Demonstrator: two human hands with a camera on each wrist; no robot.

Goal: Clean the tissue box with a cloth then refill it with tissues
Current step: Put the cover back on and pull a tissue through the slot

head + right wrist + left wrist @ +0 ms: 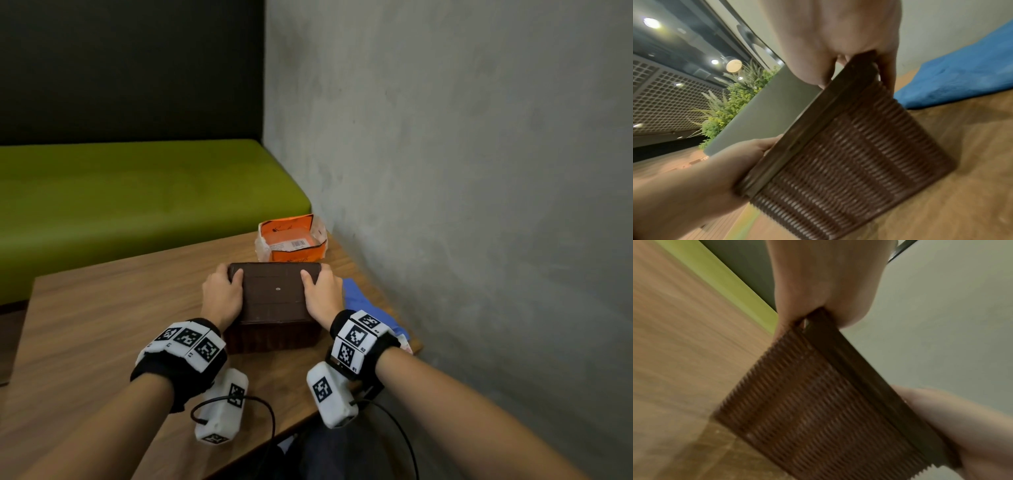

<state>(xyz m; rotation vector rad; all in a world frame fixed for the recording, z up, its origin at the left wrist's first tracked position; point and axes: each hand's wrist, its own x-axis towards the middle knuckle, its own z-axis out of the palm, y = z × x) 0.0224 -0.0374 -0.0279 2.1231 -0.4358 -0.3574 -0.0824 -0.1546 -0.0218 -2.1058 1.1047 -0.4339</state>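
My left hand (222, 294) and right hand (322, 294) grip the short ends of the brown wicker tissue box (274, 308), thumbs curled over its flat top, near the tabletop's (102, 325) right edge. An orange tissue pack (291, 243) sits at the far right corner; a blue cloth (363, 305) lies just right of the box.

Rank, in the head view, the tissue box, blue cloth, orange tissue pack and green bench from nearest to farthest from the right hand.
1. Tissue box: gripped at its right end by the right hand.
2. Blue cloth: just right of that hand.
3. Orange tissue pack: behind the box.
4. Green bench: beyond the table, left.
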